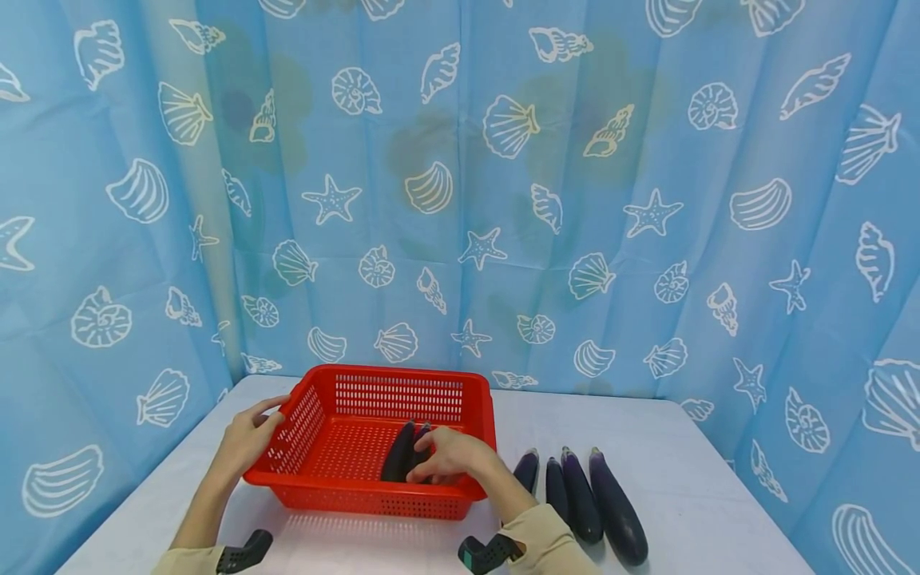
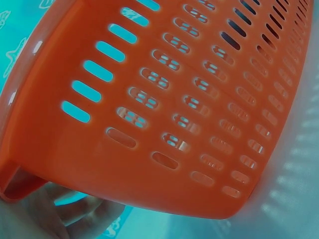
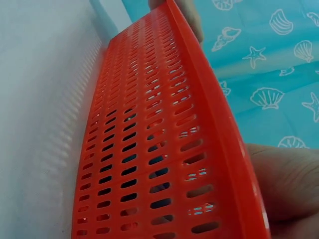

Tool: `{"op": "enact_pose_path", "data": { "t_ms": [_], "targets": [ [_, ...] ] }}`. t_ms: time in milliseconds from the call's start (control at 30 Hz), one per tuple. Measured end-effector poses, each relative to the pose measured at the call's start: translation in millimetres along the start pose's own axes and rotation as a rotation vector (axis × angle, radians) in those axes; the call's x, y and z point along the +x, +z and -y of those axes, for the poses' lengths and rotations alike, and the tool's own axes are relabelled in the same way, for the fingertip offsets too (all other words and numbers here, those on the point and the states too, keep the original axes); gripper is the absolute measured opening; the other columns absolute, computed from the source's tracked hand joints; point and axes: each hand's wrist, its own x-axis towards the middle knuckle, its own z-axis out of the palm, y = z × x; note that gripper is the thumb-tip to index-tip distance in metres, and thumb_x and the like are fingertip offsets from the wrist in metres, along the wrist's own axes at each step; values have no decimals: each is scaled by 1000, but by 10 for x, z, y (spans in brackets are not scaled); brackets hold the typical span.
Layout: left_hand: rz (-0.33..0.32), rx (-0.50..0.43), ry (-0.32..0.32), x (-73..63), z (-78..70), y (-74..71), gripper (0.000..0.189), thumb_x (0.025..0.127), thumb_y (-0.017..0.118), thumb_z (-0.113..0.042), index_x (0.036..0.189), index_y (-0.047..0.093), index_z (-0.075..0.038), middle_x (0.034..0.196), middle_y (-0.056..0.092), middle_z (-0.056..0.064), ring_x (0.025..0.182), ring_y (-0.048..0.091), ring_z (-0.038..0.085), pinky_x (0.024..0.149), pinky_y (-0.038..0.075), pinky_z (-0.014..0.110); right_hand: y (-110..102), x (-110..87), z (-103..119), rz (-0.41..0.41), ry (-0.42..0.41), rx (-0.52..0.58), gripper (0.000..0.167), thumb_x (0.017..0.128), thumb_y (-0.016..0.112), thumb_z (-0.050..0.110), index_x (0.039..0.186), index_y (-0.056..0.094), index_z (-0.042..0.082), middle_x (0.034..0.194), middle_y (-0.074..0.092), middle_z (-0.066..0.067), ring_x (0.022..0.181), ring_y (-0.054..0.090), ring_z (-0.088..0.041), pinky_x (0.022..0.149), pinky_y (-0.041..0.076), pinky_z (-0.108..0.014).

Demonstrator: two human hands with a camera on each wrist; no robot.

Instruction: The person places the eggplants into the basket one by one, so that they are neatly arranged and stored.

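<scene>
A red perforated plastic basket (image 1: 345, 493) stands on the white table. My left hand (image 1: 247, 438) holds its left rim; in the left wrist view the fingers (image 2: 94, 214) curl beside the basket's end. Inside, toward the right, lie two dark purple eggplants. One eggplant (image 1: 398, 454) is in plain sight; over the other eggplant (image 1: 422, 432) my right hand (image 1: 453, 454) reaches in, thumb and fingers around it, hiding most of it. In the right wrist view the basket wall (image 3: 139, 149) covers the fingertips, and dark eggplant skin shows through its slots.
Several more eggplants (image 1: 580, 497) lie side by side on the table (image 1: 690, 479), right of the basket and close to my right forearm. A blue curtain (image 1: 460, 200) with white shell prints hangs behind the table and along both sides.
</scene>
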Motion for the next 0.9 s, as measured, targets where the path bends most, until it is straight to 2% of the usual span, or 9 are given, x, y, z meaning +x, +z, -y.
{"op": "enact_pose_path", "data": {
  "t_ms": [367, 700, 900],
  "targets": [
    [-5, -1, -4, -4, 1, 2, 51, 102, 44, -27, 149, 39, -7, 134, 54, 33, 99, 68, 35, 75, 62, 42, -78, -72, 57, 29, -27, 35, 54, 79, 81, 22, 128, 63, 6, 83, 71, -10, 71, 68, -25, 76, 62, -38],
    [-9, -6, -13, -24, -8, 15, 51, 102, 44, -27, 149, 39, -7, 133, 54, 33, 98, 68, 34, 75, 62, 42, -192, -153, 57, 40, -58, 106, 53, 81, 79, 22, 129, 62, 6, 89, 70, -18, 67, 69, -25, 69, 62, -38],
    [-11, 2, -11, -16, -11, 8, 51, 102, 44, -27, 149, 40, -7, 132, 55, 33, 97, 68, 33, 75, 62, 42, -289, -182, 18, 73, -78, 169, 53, 83, 78, 21, 130, 61, 5, 91, 70, -20, 71, 71, -27, 67, 62, -38]
  ]
}}
